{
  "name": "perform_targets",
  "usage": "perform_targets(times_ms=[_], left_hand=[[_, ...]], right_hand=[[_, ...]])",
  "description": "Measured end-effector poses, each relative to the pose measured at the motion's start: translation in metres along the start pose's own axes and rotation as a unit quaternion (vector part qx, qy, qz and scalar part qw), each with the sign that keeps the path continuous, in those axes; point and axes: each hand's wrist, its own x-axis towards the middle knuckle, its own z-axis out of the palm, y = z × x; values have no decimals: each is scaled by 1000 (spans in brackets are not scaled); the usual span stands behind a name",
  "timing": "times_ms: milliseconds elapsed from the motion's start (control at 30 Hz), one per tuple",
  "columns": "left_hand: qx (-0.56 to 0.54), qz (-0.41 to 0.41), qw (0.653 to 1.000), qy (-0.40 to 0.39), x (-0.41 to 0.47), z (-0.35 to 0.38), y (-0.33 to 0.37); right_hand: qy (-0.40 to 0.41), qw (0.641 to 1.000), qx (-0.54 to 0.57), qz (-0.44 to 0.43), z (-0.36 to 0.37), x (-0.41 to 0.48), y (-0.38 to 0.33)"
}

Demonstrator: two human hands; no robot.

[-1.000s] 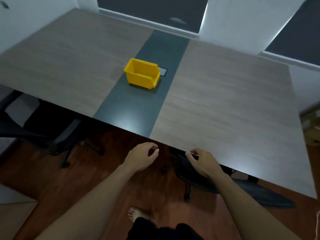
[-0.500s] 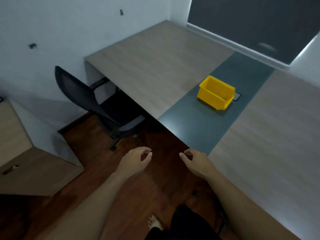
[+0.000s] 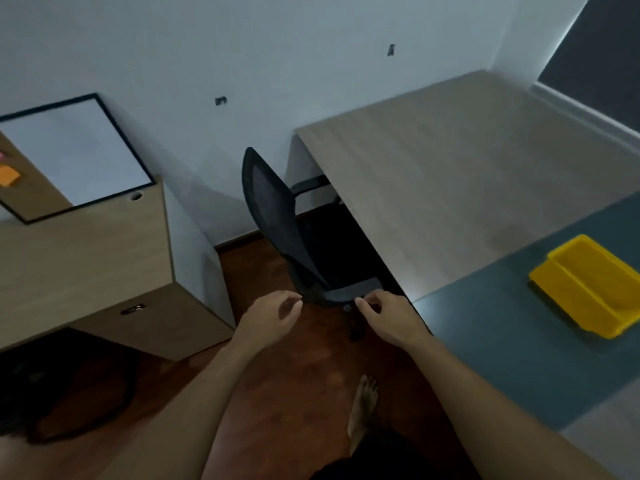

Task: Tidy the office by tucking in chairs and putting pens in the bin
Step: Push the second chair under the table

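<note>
1. We hold both hands out in front of us, over the dark wooden floor (image 3: 294,368). Our left hand (image 3: 273,318) has its fingers loosely curled and apart, gripping nothing.
2. Our right hand (image 3: 388,318) is the same: fingers bent, open, with nothing in it.
3. Just beyond our fingertips stands the black mesh office chair (image 3: 277,223). In the head view both hands sit right at the lower end of its backrest, but we cannot tell whether either touches it.
4. The chair's seat is partly under the desk's near edge, its backrest leaning away from the desk, and one armrest (image 3: 308,185) reaches under the desk's left end.
5. The desk (image 3: 450,188) has a light wood top with a dark grey strip (image 3: 519,348) running across it at our right.
6. The yellow bin (image 3: 588,289) sits on that grey strip, well away from the near edge. Its inside looks empty from here.
7. To our left stands a wooden cabinet (image 3: 97,271), against the wall, with a black-framed whiteboard (image 3: 76,154) leaning on top.
8. An orange sticky note (image 3: 8,175) shows at the far left edge.
9. Our bare foot (image 3: 363,403) rests on the floor below our hands.
</note>
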Motion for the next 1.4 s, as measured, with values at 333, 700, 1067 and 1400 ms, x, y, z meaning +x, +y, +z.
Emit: perform_targets(times_ms=[333, 700, 1067, 1400], left_hand=[[-7, -19, 996, 88, 118, -62, -27], [1, 25, 997, 68, 218, -104, -77], [58, 159, 982, -85, 339, -156, -154], [288, 324, 874, -219, 413, -163, -177]], right_hand=[[-36, 993, -62, -93, -38, 141, -67], [-31, 983, -93, -158, -15, 209, -127], [32, 998, 47, 19, 77, 250, -226], [107, 970, 40, 214, 130, 273, -256]])
